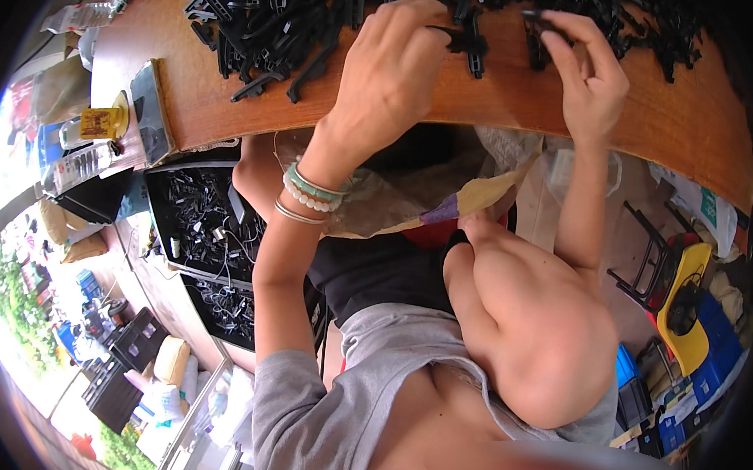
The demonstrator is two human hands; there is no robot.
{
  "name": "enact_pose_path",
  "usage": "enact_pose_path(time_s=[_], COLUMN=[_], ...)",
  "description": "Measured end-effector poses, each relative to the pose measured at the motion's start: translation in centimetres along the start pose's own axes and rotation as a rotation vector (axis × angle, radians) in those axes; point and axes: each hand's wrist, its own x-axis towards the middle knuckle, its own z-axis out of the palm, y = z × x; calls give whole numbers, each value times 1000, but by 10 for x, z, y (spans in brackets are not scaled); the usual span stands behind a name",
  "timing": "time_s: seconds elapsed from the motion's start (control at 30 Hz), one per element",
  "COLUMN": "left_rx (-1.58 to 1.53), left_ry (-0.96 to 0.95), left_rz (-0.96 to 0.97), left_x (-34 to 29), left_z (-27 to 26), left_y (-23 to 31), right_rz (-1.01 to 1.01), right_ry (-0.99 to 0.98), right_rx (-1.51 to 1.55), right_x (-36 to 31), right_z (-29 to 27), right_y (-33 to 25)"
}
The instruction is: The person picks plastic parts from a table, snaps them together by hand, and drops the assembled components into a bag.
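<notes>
My left hand (392, 72), back of the hand upward, is over the near part of a wooden table (517, 98). Its fingers are closed, and a small black plastic part (465, 42) sticks out from the fingertips. To the right, my right hand (595, 81) is raised with thumb and forefinger pinching a slim dark plastic piece (532, 16). The two hands are apart. Behind and around them lies a heap of black plastic parts (268, 29), many of them long and thin. The palm of my left hand is hidden.
A plastic-lined bag (470, 197) hangs below the table edge, over my lap. Black trays (205, 219) full of small parts and wires stand at the left. A yellow container (102, 123) sits by the table's left end. A yellow stool (684, 307) stands at the right.
</notes>
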Motion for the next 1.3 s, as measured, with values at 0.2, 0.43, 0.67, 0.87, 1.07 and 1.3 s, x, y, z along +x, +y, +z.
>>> enact_pose_path(time_s=[0.2,0.43,0.67,0.87,1.07,1.3], left_rx=[-891,-840,-566,-444,-469,-600], left_ry=[-190,-269,-237,-384,-344,-471], left_rz=[-881,-821,-501,-434,-460,-512], left_x=[8,3,1,8,3,-5], left_z=[-24,-33,-34,-43,-40,-51], left_y=[37,53,53,58,58,41], right_rz=[-222,-220,-175,-140,-203,-58], right_ry=[-470,-272,-170,-279,-265,-298], right_rx=[75,109,-70,-22,-60,80], right_x=[-11,-27,-33,-39,-42,-16], right_z=[5,14,7,8,8,-12], right_y=[-36,-40,-51,-47,-41,-11])
